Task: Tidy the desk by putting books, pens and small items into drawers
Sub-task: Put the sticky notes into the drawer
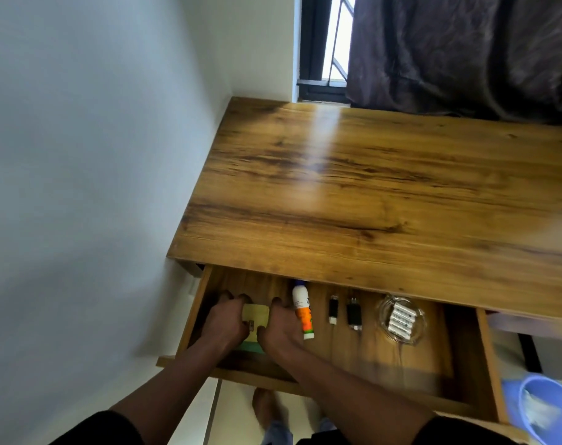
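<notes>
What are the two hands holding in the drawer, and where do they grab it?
A yellow and green pad of sticky notes. The left hand grips its left edge and the right hand its right edge, fingers curled over the far corners.

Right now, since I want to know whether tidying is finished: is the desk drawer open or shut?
Open. The drawer is pulled out from under the desk top, its contents exposed, and both hands are inside it.
</notes>
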The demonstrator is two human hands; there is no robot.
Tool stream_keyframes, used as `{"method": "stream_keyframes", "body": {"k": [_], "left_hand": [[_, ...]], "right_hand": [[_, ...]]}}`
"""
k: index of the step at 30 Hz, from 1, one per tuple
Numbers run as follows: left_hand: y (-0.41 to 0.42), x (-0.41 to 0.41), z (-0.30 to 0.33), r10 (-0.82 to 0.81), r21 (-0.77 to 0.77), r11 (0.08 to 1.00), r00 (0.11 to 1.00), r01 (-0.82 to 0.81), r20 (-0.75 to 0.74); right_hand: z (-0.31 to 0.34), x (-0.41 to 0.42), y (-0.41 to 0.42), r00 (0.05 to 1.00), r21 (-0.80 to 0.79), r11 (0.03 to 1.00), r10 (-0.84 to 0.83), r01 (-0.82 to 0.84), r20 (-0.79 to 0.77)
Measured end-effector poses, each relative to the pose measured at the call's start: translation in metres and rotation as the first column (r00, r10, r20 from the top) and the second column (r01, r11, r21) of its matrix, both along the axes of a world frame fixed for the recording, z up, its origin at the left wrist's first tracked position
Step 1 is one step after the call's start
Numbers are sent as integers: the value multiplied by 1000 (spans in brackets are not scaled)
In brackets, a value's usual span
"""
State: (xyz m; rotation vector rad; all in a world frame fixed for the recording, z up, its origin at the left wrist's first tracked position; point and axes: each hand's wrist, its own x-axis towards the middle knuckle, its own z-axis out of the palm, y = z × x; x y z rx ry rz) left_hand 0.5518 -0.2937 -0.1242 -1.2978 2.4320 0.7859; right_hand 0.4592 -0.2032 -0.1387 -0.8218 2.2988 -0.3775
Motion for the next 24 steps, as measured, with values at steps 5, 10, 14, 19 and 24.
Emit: {"method": "stream_keyframes", "body": {"k": [5,10,14,19,24], "left_hand": [[2,2,-1,-6,-9,1000,1000,6,-2],[1,4,-4,-6,-9,1000,1000,6,-19],[0,5,-7,-20,-21,1000,1000,20,-19],[0,4,-5,-91,-95,991,995,93,28],[7,-13,-2,-167,-40,986,976,163,-139]], "right_hand": [[-6,2,6,1000,-27,1000,-4,5,10],[-9,3,9,1000,-41,999,-19,19,7],[-10,5,11,1000,-44,999,-20,20,1],[-2,7,16,993,-57,998,-13,7,-117],[6,-11,36,918,-91,986,-163,140,-362]]}}
